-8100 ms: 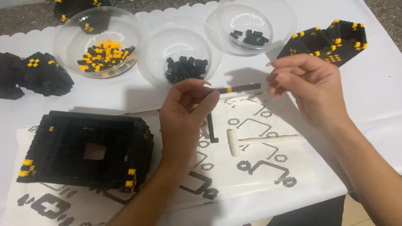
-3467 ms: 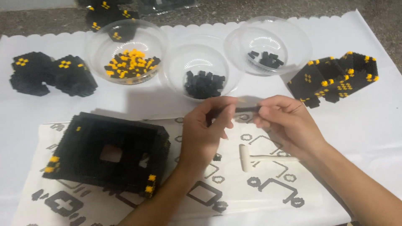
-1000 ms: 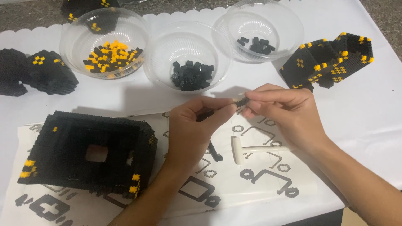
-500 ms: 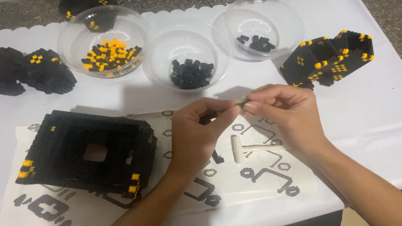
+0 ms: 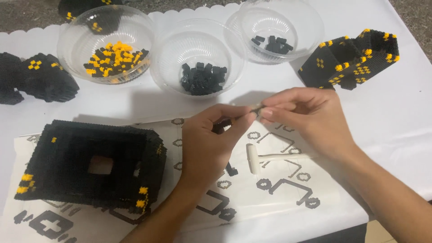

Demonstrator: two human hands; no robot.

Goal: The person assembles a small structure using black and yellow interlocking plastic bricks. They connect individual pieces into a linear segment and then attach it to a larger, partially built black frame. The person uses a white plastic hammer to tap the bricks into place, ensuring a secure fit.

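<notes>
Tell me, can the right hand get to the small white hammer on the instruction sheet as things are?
Probably yes. The white hammer lies uncovered on the sheet, just below the right hand, with nothing between them. But that hand's fingers are pinching a thin black strip together with the left hand.

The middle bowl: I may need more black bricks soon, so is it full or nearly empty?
Nearly empty: the middle bowl holds only a small heap of black bricks on its bottom.
</notes>
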